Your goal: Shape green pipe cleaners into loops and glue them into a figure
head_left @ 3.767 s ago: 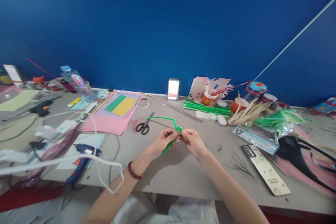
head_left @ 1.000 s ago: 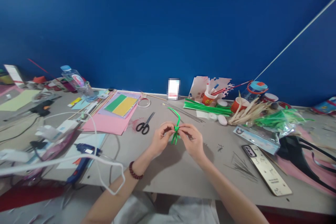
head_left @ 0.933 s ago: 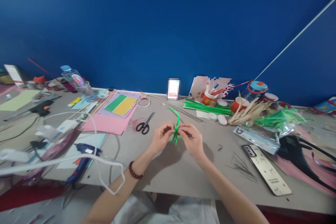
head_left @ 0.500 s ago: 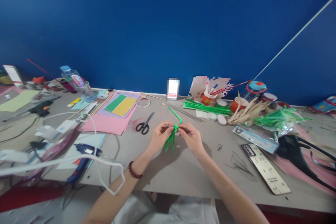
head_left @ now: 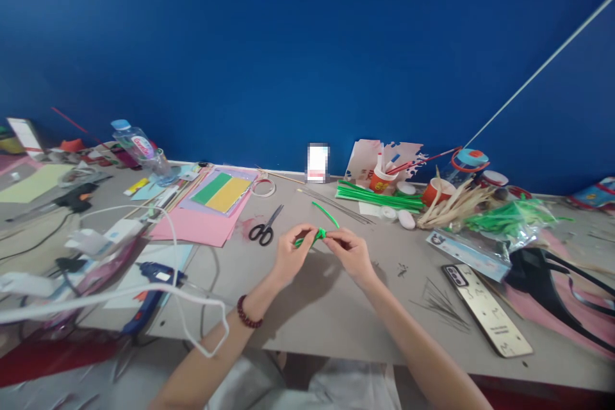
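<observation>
- Green stem, right of the scissors: partly hidden from me by left hand and right hand.
- Propped screen, beyond the scissors: blurred, unreadable.
- Phone, well right of the scissors: lettering too small to read.
- Blue packet, far right of the scissors: cut off by view's edge.

Knotted strand bright grn, bundle of strips same grn. Wall deep blue, table grey. Scissors w/ blk handles; paper pink; bracelet dk red. Phone case cream w/ blk doodles; cup red w/ white rim.
</observation>
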Action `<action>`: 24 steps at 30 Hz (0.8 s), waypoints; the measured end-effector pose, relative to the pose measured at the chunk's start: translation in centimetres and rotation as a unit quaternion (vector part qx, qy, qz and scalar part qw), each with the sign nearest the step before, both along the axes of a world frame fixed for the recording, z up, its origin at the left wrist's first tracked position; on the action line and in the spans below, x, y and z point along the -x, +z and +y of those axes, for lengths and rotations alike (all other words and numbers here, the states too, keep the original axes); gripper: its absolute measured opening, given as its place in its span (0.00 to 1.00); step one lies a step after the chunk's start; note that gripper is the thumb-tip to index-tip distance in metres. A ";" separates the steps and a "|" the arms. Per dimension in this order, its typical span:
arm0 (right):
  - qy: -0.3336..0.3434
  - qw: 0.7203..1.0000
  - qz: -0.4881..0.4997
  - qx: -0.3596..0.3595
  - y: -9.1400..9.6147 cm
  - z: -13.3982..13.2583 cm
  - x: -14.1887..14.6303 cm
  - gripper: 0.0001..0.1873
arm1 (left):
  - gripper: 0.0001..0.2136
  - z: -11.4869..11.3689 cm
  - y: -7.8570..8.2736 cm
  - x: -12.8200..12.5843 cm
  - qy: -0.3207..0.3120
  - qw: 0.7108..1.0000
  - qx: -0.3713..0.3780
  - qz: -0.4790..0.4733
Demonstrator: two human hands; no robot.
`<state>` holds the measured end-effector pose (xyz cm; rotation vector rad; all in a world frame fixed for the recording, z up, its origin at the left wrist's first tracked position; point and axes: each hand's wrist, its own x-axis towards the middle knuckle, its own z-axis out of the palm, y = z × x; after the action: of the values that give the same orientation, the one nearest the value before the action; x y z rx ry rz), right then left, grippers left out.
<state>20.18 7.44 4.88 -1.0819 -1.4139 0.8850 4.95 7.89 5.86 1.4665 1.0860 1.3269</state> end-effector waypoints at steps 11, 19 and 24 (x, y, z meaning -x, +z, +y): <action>-0.030 0.992 -0.085 -0.085 1.4 0.4 -1.2 0.04 | 0.11 0.5 0.0 0.3 -0.073 0.994 0.042 -0.064; 0.021 0.973 -0.149 -0.175 1.3 0.2 -1.6 0.08 | 0.15 1.0 0.4 0.7 -0.135 0.964 0.182 -0.139; 0.067 0.941 -0.249 -0.221 1.5 0.7 -2.9 0.11 | 0.14 1.1 0.3 0.9 -0.178 0.955 0.203 -0.124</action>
<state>23.07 8.11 6.37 -0.8973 -2.0110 0.3536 4.01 8.95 6.11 1.0910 0.8206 0.9348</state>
